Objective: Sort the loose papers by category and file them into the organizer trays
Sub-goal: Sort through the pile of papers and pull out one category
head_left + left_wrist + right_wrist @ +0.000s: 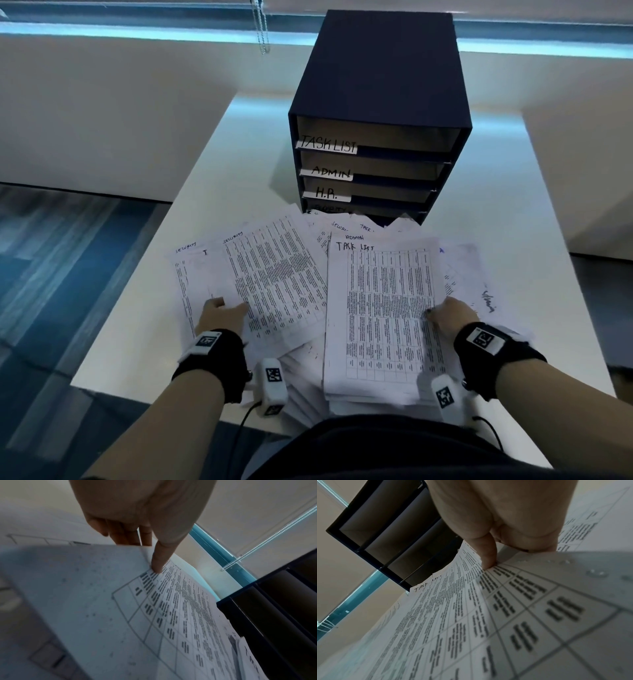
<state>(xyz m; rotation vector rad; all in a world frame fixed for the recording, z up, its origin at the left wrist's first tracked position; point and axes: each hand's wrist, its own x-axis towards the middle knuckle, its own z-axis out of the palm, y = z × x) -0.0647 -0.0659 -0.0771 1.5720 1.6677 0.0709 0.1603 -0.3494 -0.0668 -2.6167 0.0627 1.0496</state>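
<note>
The right hand pinches the right edge of a sheet headed TASK LIST, thumb on the printed face and fingers beneath, as the right wrist view shows. The left hand pinches the lower left edge of a sheet headed SECURITY, thumb on top and the other fingers behind the lifted margin.

Both sheets lie on top of the spread of loose papers that fans out between and under the hands on the desk. Beyond the fingertips, at the far edge of the spread, stands the dark organizer, with trays labelled TASK LIST, ADMIN and H.R.; a lower label is half hidden by paper.

The step appears to be reading headings and pulling out one category. To do it well, each hand should take a single sheet only, check the handwritten heading against the tray label, and lift the page clear rather than drag it, since dragging would probably shift its neighbours.
</note>
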